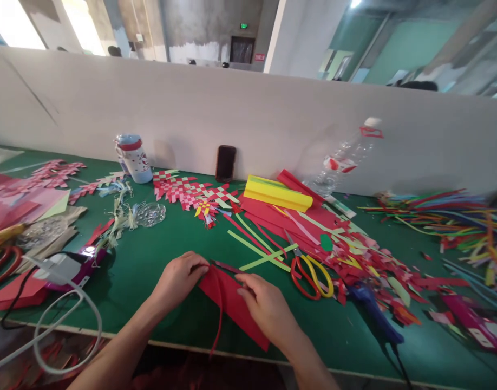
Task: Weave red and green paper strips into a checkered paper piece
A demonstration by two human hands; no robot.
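Observation:
My left hand (pixel 179 281) pinches the upper left corner of a red paper sheet (pixel 236 306). A narrow red strip (pixel 220 319) curls down from that corner and hangs past the table's front edge. In the closed fingers of my right hand (pixel 268 306) is a thin, dark, blade-like tool (pixel 224 266), lying along the sheet's upper edge and pointing at my left fingertips. Its exact kind cannot be made out. Just right of my right hand lie scissors (pixel 311 275) with red and yellow handles. Pale green strips (pixel 268 259) cross beyond the sheet.
Woven paper pieces (pixel 183 189), a phone (pixel 226 162), a cup (pixel 133 158) and a plastic bottle (pixel 346 160) line the partition (pixel 248 119). Yellow paper (pixel 276 194) and red scraps (pixel 366 260) lie right, near a blue glue gun (pixel 374 313). A white cable (pixel 96 314) loops left.

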